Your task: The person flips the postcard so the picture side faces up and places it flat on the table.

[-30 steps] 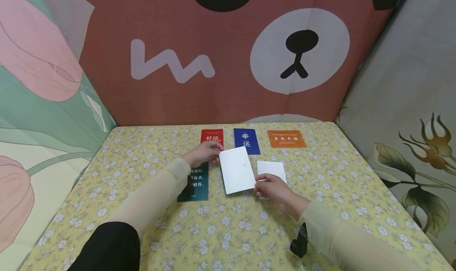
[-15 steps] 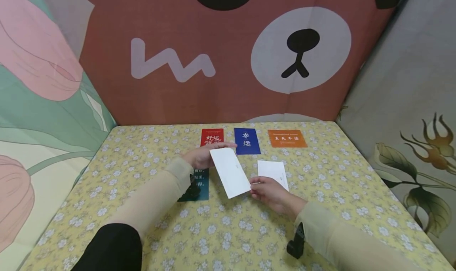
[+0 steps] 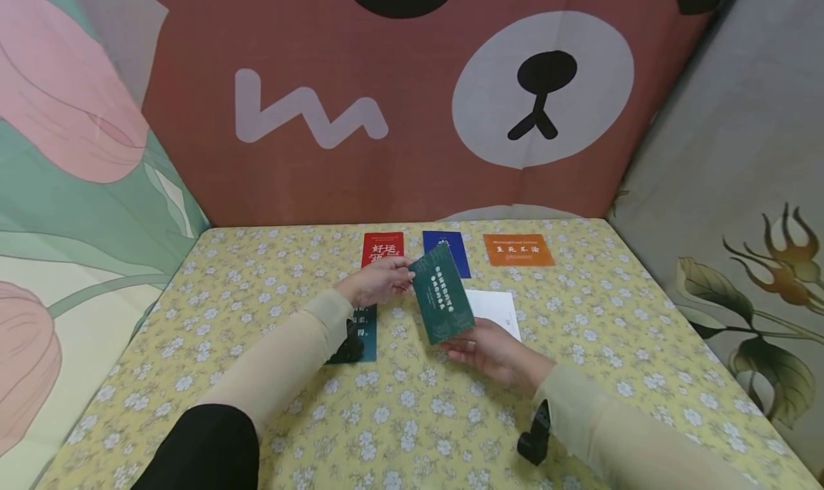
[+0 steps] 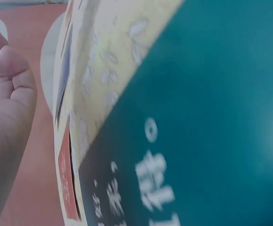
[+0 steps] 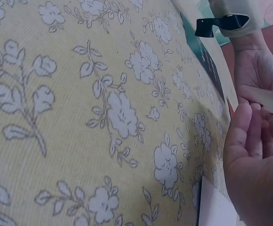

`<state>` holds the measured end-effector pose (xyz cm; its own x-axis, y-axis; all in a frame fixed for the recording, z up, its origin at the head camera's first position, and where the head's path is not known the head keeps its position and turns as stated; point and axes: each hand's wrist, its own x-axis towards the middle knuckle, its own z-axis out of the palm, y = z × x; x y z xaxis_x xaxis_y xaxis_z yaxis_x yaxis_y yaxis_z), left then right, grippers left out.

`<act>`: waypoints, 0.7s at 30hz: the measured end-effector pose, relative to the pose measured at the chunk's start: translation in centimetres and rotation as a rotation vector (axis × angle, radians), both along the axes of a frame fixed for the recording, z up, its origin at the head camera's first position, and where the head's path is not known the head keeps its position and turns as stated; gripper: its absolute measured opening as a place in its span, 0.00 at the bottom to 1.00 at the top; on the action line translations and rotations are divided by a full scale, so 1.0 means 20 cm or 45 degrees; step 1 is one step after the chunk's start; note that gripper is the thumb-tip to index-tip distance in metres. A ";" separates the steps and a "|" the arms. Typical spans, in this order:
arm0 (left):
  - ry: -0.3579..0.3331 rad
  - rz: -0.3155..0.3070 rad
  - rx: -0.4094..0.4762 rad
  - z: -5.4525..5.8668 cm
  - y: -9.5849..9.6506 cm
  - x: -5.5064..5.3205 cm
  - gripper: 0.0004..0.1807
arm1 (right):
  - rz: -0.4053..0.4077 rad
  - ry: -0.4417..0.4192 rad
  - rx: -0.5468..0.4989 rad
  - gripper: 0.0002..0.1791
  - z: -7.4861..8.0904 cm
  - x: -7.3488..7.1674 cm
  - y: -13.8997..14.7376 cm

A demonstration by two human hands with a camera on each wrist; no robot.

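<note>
A dark green card (image 3: 441, 295) with white characters is held up above the table, tilted. My right hand (image 3: 486, 350) grips its lower right corner, with the fingers behind it. At the upper left edge, my left hand (image 3: 381, 279) pinches the card between thumb and fingers. The right wrist view shows the card's pale side (image 5: 268, 101) nearly edge-on between the left hand (image 5: 259, 70) and the right hand (image 5: 259, 160). Beneath my left wrist lies another green card (image 3: 363, 343), partly hidden; it fills much of the left wrist view.
A red card (image 3: 383, 247), a blue card (image 3: 455, 250) and an orange card (image 3: 518, 250) lie along the back of the yellow floral tablecloth (image 3: 386, 433). One white card (image 3: 498, 307) lies behind the right hand, partly covered. A bear-print cloth (image 3: 412, 175) stands behind the table.
The held card has turned over from its white side to its green printed side and shifted slightly right. My left hand has moved from behind the card to its edge.
</note>
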<state>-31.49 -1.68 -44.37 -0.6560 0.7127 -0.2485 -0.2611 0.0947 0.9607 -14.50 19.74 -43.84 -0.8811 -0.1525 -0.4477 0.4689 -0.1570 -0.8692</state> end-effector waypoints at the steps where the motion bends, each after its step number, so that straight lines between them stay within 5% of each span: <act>1: 0.024 0.006 -0.029 0.00 0.00 0.00 0.12 | 0.003 0.002 -0.005 0.23 0.00 0.00 0.00; 12: 0.167 0.087 -0.213 -0.02 -0.05 -0.04 0.11 | -0.068 0.041 -0.089 0.21 0.01 0.00 0.03; 21: 0.285 0.121 -0.308 -0.03 -0.08 -0.05 0.08 | -0.083 0.139 0.277 0.10 -0.01 0.01 0.01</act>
